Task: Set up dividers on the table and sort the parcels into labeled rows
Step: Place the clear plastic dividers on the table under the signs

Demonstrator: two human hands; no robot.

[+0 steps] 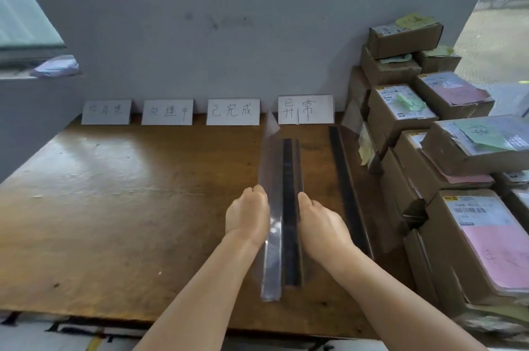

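divider [274,207] between both hands, standing on the table in line with the gap between the two right-hand labels.
the left hand [249,216] and the right hand [320,222] press flat against opposite sides of the clear panel, fingers straight and not curled round it; whether either thumb hooks the edge cannot be told. the panel rises from a dark base strip [290,207] on the wooden table [114,193]. it appears thin, light and smooth, so likely to flex and slide on the wood; judged best steadied low, near the strip. a second dark strip [343,187] lies to the right, beside stacked parcels [472,207]. label cards [232,111] stand along the wall.
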